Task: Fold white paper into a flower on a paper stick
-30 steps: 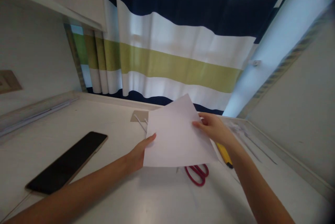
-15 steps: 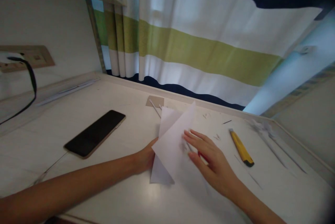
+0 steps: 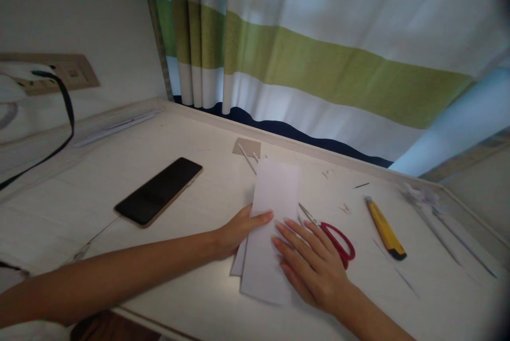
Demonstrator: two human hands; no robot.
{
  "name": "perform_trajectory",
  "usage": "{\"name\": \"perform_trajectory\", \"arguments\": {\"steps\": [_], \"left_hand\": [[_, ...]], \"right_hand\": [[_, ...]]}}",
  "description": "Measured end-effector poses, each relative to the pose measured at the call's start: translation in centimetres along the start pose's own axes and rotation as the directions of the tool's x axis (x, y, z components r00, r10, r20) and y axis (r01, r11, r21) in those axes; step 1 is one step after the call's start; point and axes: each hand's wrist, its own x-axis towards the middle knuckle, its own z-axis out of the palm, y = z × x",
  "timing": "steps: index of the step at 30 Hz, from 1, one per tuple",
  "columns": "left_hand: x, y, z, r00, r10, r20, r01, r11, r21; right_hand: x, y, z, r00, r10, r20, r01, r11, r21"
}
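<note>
A white sheet of paper (image 3: 271, 208) lies folded in half lengthwise on the white desk (image 3: 207, 181). My left hand (image 3: 239, 232) rests on the paper's left edge, thumb stretched across it. My right hand (image 3: 308, 261) lies flat on the paper's lower right part, fingers spread and pointing left. Neither hand grips anything. Red-handled scissors (image 3: 337, 237) lie just right of my right hand, partly behind its fingers.
A black phone (image 3: 159, 191) with a cable lies left of the paper. A yellow utility knife (image 3: 385, 228) sits to the right. Paper scraps and thin strips lie along the back right. A striped curtain (image 3: 319, 65) hangs behind; a wall socket (image 3: 59, 73) is at left.
The paper was held up in both hands, then folded over and laid down. Now it lies flat, doubled, with both hands pressing on it. The view has tilted further down.
</note>
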Motion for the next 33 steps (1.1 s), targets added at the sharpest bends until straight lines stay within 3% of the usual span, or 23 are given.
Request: {"name": "perform_trajectory", "arguments": {"steps": [2,4,6,8,10,12,14,17,19,22,33], "left_hand": [[-0.1,0.0,0.2,1.0,0.002,-0.028,-0.002,1.0,0.01],[-0.3,-0.1,0.4,0.998,0.006,-0.061,-0.005,1.0,0.022],[-0.6,-0.3,0.8,0.997,0.008,-0.075,-0.006,1.0,0.025],[-1.0,-0.7,1.2,0.999,0.004,-0.051,-0.003,1.0,0.016],[-1.5,-1.2,1.7,1.0,-0.006,-0.027,0.007,1.0,0.018],[-1.9,-1.7,2.2,1.0,-0.02,-0.014,0.021,0.999,0.041],[-2.2,-2.2,2.5,0.999,-0.036,-0.007,0.037,0.997,0.071],[-2.4,-2.7,2.6,0.999,-0.033,-0.002,0.033,0.995,0.093],[-2.4,-3.0,2.5,1.0,-0.02,0.005,0.02,0.996,0.087],[-2.5,-3.1,2.5,0.999,-0.029,0.042,0.025,0.995,0.091],[-2.6,-3.1,2.4,0.996,-0.08,0.048,0.072,0.987,0.143]], "right_hand": [[-0.4,-0.2,-0.2,0.997,0.082,-0.002,-0.081,0.994,0.079],[-0.6,-0.4,-0.5,0.953,0.301,-0.006,-0.292,0.928,0.23],[-0.7,-0.5,-0.6,0.823,0.566,0.032,-0.52,0.732,0.44],[-0.5,-0.8,-0.5,0.692,0.71,0.128,-0.603,0.471,0.644],[-0.2,-1.2,-0.3,0.644,0.721,0.255,-0.574,0.235,0.784],[0.3,-1.8,-0.3,0.598,0.696,0.397,-0.567,0.019,0.823],[0.9,-2.4,-0.5,0.481,0.699,0.529,-0.609,-0.168,0.775],[1.7,-3.2,-0.7,0.28,0.741,0.611,-0.618,-0.348,0.705],[2.0,-3.4,-0.7,0.186,0.757,0.626,-0.602,-0.416,0.682],[2.2,-3.6,-0.5,0.11,0.759,0.642,-0.556,-0.488,0.672],[2.2,-4.1,0.0,0.05,0.763,0.645,-0.474,-0.55,0.687]]}}
